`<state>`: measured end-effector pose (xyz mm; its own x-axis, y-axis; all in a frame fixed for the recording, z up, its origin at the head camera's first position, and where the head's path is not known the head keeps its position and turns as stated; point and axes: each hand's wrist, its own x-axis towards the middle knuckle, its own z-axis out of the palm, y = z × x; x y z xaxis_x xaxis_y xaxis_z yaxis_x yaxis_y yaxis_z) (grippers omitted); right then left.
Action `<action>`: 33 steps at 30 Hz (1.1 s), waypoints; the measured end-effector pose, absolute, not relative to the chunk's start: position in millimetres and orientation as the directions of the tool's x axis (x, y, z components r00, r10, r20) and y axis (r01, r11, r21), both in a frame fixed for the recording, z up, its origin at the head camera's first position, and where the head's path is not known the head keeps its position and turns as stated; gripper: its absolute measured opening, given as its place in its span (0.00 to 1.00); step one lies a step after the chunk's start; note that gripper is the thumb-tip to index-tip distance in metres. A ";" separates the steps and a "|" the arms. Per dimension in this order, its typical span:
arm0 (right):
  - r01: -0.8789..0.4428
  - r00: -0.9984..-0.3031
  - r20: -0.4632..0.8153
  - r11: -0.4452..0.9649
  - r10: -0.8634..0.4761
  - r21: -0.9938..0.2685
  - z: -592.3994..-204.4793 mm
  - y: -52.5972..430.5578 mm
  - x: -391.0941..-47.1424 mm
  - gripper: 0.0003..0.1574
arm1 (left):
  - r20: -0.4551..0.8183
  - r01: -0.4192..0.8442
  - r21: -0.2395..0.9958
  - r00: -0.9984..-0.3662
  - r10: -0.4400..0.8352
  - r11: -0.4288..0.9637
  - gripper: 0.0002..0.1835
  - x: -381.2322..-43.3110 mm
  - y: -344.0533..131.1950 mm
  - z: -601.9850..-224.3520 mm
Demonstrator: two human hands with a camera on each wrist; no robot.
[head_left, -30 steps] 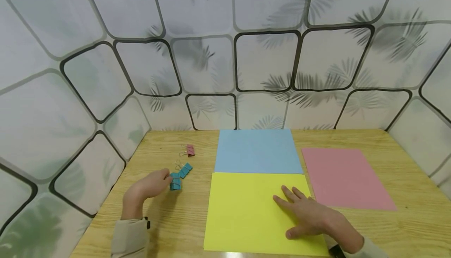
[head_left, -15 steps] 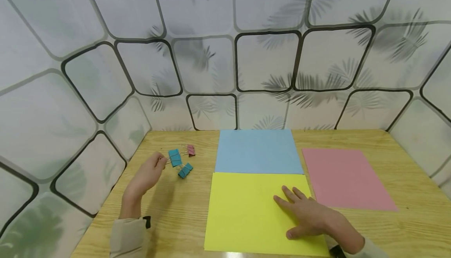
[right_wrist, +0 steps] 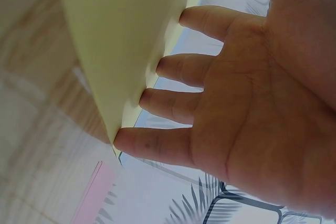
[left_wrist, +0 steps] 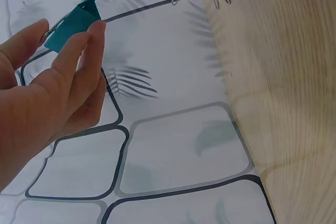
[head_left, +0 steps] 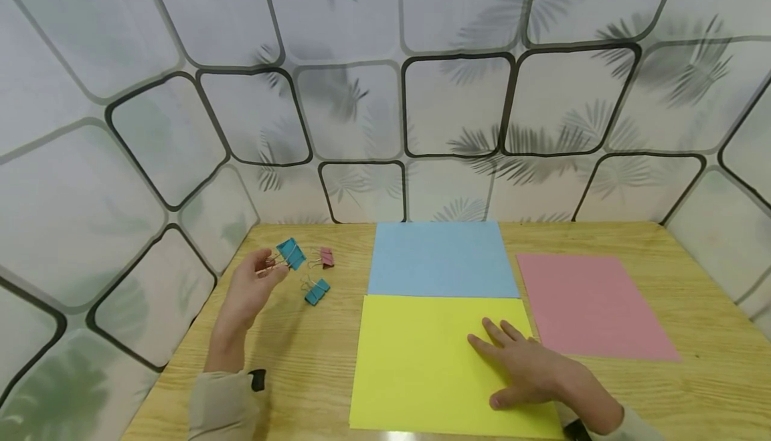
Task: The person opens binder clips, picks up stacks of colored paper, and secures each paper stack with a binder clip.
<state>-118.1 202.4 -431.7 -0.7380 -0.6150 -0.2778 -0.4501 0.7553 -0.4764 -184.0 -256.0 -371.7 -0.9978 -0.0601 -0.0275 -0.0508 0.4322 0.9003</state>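
My left hand (head_left: 247, 294) pinches a teal binder clip (head_left: 292, 253) between thumb and fingers, raised above the table's left side. In the left wrist view the clip (left_wrist: 73, 27) shows tilted at the fingertips. A second teal binder clip (head_left: 316, 291) lies on the wood just right of this hand, and a pink binder clip (head_left: 326, 257) lies behind it. My right hand (head_left: 530, 367) rests with spread fingers on the right part of a yellow sheet (head_left: 415, 361). In the right wrist view its straight fingertips touch the yellow paper (right_wrist: 121, 40).
Behind the yellow sheet lies a blue sheet (head_left: 442, 259), their edges meeting. To the right is a pink sheet (head_left: 593, 304). The wooden table (head_left: 319, 381) is bordered at the back and sides by a patterned covering (head_left: 355, 113).
My left hand has lifted the teal clip off the table and moved it back and slightly left, turning it as the fingers shift. The right hand stays put on the yellow sheet.
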 end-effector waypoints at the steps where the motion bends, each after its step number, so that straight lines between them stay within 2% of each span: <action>1: -0.450 -0.738 -0.278 0.755 -0.615 -0.477 -431.7 202.4 -118.1 0.61 | -0.034 -0.057 0.900 -0.998 -0.061 0.433 0.36 -184.2 -255.8 -372.0; 7: -0.458 -0.739 -0.269 0.754 -0.617 -0.471 -432.7 202.8 -118.1 0.61 | -0.046 -0.035 0.875 -0.999 0.010 0.483 0.30 -185.8 -251.2 -374.7; 14: -0.463 -0.736 -0.271 0.753 -0.621 -0.468 -433.2 203.8 -118.8 0.61 | -0.109 -0.054 0.876 -0.990 0.087 0.479 0.32 -186.2 -243.8 -378.1; 21: -0.472 -0.732 -0.257 0.742 -0.630 -0.476 -433.9 204.5 -118.0 0.61 | -0.169 -0.121 0.944 -0.977 0.134 0.308 0.33 -190.3 -242.3 -384.5; 27: -0.466 -0.738 -0.261 0.750 -0.622 -0.470 -434.8 204.4 -118.9 0.61 | -0.107 -0.076 0.987 -0.968 0.227 0.139 0.32 -194.7 -244.1 -389.1; 33: -0.464 -0.742 -0.258 0.752 -0.619 -0.469 -433.5 203.5 -118.0 0.61 | -0.038 -0.023 0.998 -0.971 0.235 0.065 0.32 -196.9 -243.6 -392.6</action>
